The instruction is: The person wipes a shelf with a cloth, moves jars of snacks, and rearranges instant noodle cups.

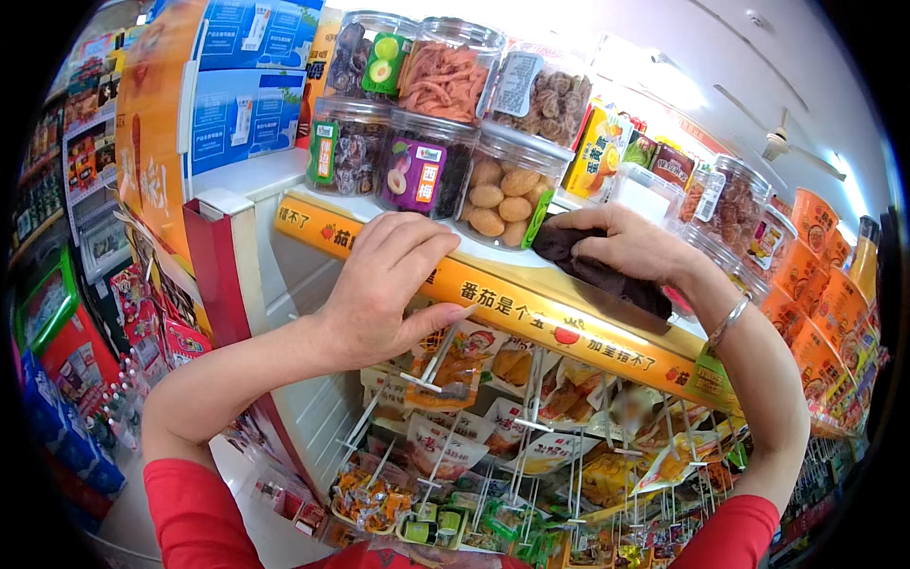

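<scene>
My left hand (394, 284) rests on the yellow printed edge strip (512, 309) of a white shelf, its fingers lying over the top edge and the thumb along the front. My right hand (622, 238) grips a dark brown cloth (604, 274) spread on the shelf surface. Just left of the cloth stands a clear plastic jar of round brown snacks (505, 195). Beside it are a jar with a purple label (424, 171) and a jar of dark dried fruit (348, 153). More jars are stacked on top, including one of reddish strips (449, 75).
Bagged snacks (448, 444) hang on metal hooks (526, 419) below the shelf. Blue cartons (245, 117) stand at the upper left. Further jars (732, 188) and orange tubs (810, 284) line the right. A red post (217, 263) borders the shelf's left end.
</scene>
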`<state>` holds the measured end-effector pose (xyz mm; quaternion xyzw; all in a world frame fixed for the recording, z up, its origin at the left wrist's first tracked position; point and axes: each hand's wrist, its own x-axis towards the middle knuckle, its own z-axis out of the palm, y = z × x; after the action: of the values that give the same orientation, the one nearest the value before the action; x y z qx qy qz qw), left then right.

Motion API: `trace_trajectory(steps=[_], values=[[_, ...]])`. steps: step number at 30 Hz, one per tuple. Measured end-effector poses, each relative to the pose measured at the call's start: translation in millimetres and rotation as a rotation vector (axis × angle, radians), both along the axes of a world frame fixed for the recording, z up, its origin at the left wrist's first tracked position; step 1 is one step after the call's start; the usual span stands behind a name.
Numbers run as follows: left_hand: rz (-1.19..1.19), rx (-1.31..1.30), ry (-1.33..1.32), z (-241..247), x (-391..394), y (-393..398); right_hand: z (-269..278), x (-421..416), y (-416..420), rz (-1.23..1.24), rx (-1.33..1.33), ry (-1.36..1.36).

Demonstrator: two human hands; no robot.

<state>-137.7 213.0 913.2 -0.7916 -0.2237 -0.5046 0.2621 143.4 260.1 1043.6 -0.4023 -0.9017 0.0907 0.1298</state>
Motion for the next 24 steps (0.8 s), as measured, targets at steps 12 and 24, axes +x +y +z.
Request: trace_trajectory(steps=[12, 24], values=[[0.015, 0.004, 0.005, -2.0, -0.7, 6.1, 23.8, 31.4, -38.6, 0.066, -0.302, 0.113], [0.060, 0.022, 0.021, 2.3, 4.7, 3.0, -5.4, 2.4, 24.5, -0.163, 0.138, -0.098]])
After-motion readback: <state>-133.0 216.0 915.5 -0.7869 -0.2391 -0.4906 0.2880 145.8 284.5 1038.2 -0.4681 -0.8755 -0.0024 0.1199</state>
